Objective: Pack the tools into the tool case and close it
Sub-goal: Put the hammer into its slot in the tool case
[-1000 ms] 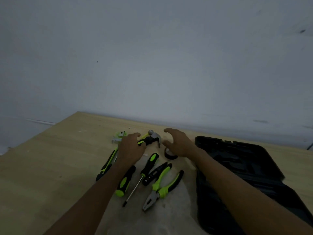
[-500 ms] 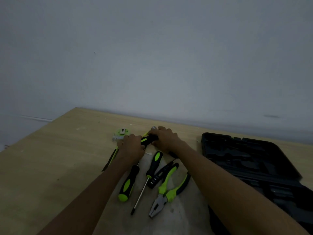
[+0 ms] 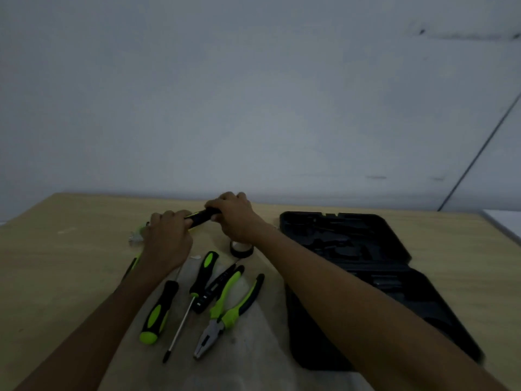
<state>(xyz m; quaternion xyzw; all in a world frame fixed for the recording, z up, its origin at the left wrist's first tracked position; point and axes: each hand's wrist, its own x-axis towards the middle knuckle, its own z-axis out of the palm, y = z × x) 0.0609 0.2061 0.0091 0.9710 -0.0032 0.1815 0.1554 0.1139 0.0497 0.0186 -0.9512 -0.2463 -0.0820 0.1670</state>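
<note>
Wood table (image 3: 50, 272) met grey wall (image 3: 253, 94) mid-frame; tool case (image 3: 352, 244) open at right; left hand (image 3: 167, 241) and right hand (image 3: 235, 218) both curled round black tool handle (image 3: 201, 217).

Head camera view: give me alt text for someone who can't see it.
A person's left hand and right hand together hold a tool by its black-and-green grip over a wooden table. Nearer the camera lie two screwdrivers, pliers and a tape roll. An open black tool case lies to the right.
</note>
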